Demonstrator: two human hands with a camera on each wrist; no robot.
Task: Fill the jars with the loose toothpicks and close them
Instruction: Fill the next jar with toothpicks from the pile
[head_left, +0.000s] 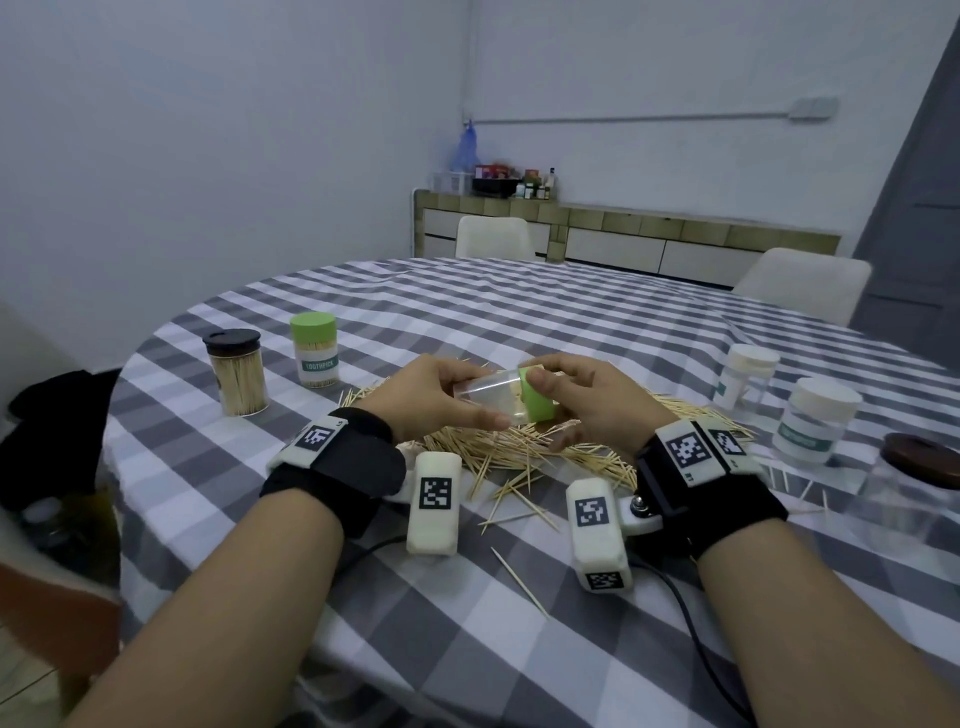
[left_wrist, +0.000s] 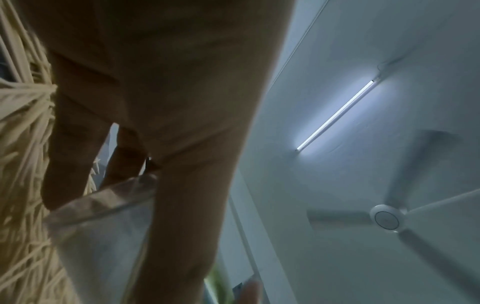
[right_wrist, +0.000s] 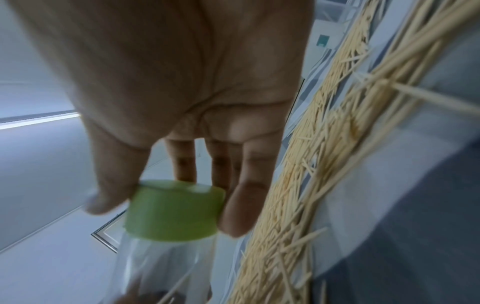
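Here, we record the lid step as follows.
Step in hand: we judge this to be working the green lid (head_left: 537, 397) at the mouth of the clear jar (head_left: 485, 397); we cannot tell whether it goes on or comes off.
Left hand (head_left: 431, 397): fingers wrapped round the jar body, held on its side above the toothpick pile (head_left: 524, 449).
Right hand (head_left: 597, 397): thumb and fingers pinch the lid's wall.
Method: we keep lid and jar on one axis, turn the lid only, and steady the jar.
Jar: thin, transparent, smooth cylinder; few toothpicks inside.
Lid: matte green cap, short, round.
Toothpicks: pale, slender, pointed, tangled.
Tablecloth (head_left: 519, 322): grey and white check, soft, wrinkled.
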